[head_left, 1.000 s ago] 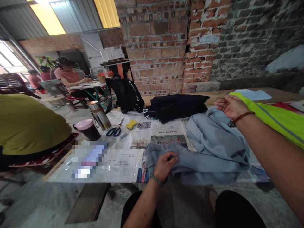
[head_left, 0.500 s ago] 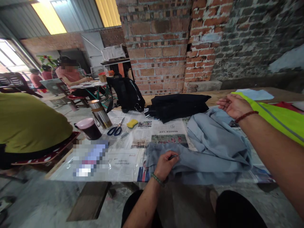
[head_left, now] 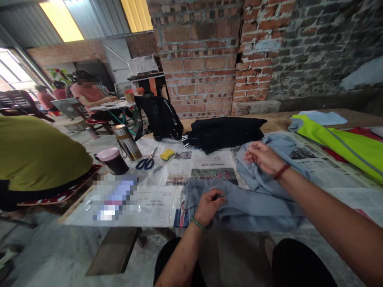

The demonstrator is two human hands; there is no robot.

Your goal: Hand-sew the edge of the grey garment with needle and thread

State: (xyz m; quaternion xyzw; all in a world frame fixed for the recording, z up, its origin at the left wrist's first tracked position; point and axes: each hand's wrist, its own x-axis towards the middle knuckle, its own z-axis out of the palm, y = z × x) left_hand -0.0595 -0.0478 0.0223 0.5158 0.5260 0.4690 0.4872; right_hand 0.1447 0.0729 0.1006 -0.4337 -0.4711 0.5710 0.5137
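Note:
A grey garment (head_left: 254,201) lies rumpled over the newspaper at the table's front edge. My left hand (head_left: 210,205) is closed on its near left part, with a fold of the cloth pinched between thumb and forefinger. Above the bunched far part of the garment hovers my right hand (head_left: 261,156), its thumb and fingertips drawn together. Whatever the right fingertips hold, if anything, is too small to make out. Dark-handled scissors (head_left: 145,162) and a yellow sponge (head_left: 166,154) lie to the left of the garment.
Behind the garment are folded black clothes (head_left: 224,131) and a black backpack (head_left: 160,117). A steel flask (head_left: 128,143) and a pink-lidded cup (head_left: 112,161) stand at the left. A fluorescent yellow garment (head_left: 338,137) lies at the right. A person in olive (head_left: 38,155) sits close by on the left.
My right hand has come left and slightly down, from beside the yellow garment to over the grey one. My left hand keeps its grip in place.

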